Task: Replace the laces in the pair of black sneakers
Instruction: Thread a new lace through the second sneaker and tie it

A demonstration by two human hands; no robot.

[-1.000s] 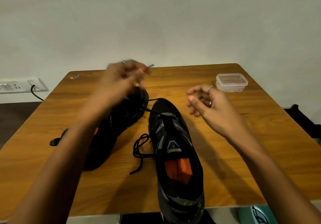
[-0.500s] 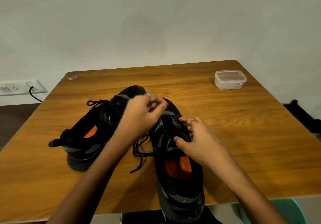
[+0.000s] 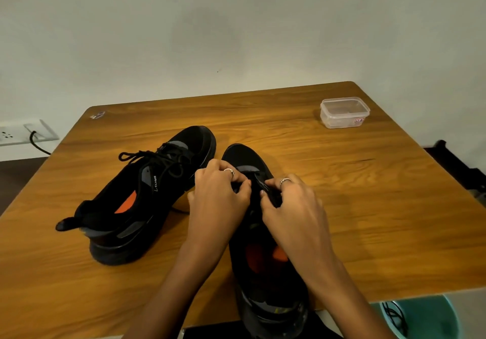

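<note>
I see both hands pinching at the eyelets: left hand (image 3: 219,192) at 10 o'clock, right hand (image 3: 290,201) opposite, on the shoe (image 3: 247,154). Lace (image 3: 259,179) looks limp (take its tip).

White lettering reading "CLYMB" runs along the tongue of the laced sneaker (image 3: 147,194) left of the hands — the only legible text; a small red-and-white sticker on the plastic box (image 3: 344,112), far right, is too small to read.
</note>
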